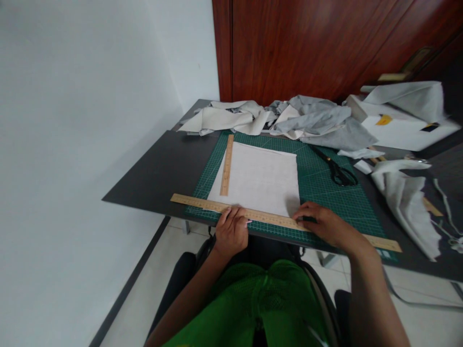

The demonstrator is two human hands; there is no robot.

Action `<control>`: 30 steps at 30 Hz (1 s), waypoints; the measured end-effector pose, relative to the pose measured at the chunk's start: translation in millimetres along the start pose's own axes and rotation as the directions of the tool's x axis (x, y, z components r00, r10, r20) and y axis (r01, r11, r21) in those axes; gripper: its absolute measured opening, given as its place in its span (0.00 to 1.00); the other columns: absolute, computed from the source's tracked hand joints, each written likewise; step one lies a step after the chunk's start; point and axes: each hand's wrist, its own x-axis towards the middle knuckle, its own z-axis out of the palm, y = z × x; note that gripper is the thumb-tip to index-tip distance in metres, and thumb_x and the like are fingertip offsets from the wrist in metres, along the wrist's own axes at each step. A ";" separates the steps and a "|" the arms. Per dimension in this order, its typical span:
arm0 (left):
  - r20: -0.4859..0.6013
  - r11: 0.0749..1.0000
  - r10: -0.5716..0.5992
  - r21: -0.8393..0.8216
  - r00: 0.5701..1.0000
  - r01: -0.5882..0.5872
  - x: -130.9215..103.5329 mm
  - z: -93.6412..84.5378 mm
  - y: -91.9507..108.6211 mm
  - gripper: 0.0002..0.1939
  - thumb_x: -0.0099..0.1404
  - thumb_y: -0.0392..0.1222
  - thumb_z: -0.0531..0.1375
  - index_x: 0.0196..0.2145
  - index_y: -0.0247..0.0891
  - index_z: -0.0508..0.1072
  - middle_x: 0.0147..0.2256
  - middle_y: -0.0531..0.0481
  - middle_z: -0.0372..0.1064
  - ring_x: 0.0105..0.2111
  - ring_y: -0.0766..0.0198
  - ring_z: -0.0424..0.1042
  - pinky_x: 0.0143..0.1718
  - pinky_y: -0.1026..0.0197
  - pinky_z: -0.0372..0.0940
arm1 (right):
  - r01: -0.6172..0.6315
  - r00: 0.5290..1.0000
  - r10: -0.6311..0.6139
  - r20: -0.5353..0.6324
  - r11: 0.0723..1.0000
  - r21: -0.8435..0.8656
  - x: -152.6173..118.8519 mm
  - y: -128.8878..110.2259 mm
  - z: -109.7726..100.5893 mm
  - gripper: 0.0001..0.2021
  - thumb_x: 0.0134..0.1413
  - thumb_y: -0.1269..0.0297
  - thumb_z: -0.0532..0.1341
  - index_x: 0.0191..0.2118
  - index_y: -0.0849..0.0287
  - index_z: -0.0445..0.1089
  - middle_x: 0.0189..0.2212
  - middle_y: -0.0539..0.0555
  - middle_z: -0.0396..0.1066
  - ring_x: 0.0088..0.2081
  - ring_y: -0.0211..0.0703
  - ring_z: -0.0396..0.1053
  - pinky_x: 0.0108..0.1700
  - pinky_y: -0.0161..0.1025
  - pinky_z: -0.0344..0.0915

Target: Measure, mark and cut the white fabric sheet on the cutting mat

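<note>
A long wooden ruler [269, 218] lies across the near edge of a pale cloth piece [265, 178]. My left hand [232, 233] is closed on the ruler left of its middle, fingertips on the wood. A small pinkish tip pokes out beside these fingers, too little of it visible to name. Further right, my right hand [320, 221] has its fingers bent and closed at the ruler, close to the cloth's near right corner. On the left part of the cloth rests a short wooden ruler [226, 166]. Beneath everything is a green cutting mat [347, 212].
Black-handled scissors [340, 174] lie on the mat at right. Crumpled grey and cream fabric [314, 118] lines the table's back edge. A white box [398, 126] stands at back right, with a fabric scrap [405, 202] and cords nearer. A wall [90, 96] borders the left.
</note>
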 end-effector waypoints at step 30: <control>-0.052 0.999 0.002 0.048 0.999 0.000 -4.8 -1.5 4.4 0.07 0.68 0.32 0.51 0.39 0.40 0.68 0.43 0.45 0.79 0.52 0.55 0.77 0.59 0.49 0.64 | -0.050 0.999 0.050 0.007 0.998 0.023 2.3 27.6 9.9 0.15 0.56 0.49 0.61 0.38 0.47 0.83 0.43 0.60 0.78 0.48 0.59 0.77 0.53 0.50 0.72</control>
